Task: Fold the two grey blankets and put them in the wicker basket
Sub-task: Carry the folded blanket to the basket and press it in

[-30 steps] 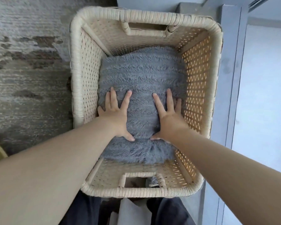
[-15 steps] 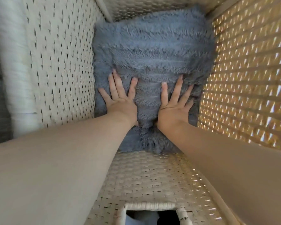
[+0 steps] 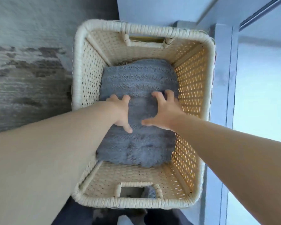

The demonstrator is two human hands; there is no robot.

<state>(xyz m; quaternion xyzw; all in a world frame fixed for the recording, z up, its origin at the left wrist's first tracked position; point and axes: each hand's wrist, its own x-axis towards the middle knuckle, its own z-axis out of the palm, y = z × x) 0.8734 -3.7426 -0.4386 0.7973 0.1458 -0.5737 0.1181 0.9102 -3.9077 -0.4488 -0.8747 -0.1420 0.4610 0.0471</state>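
Note:
A folded fluffy grey blanket [image 3: 138,78] lies flat on the bottom of the cream wicker basket [image 3: 77,65], filling most of its floor. Whether a second blanket lies under it is hidden. My left hand [image 3: 120,111] and my right hand [image 3: 165,110] are side by side over the middle of the blanket, inside the basket. Their fingers are spread and loosely bent, with the tips at the blanket's pile. Neither hand has cloth gathered in it.
The basket stands on the floor between a mottled grey rug [image 3: 23,78] on the left and a pale window frame [image 3: 224,82] on the right. Dark trousers [image 3: 88,215] show below the near rim. A grey scrap [image 3: 150,192] shows through the near handle hole.
My head has drawn back up out of the basket, so the whole rim shows again. Both hands went from pressing flat on the blanket to loosely bent fingers.

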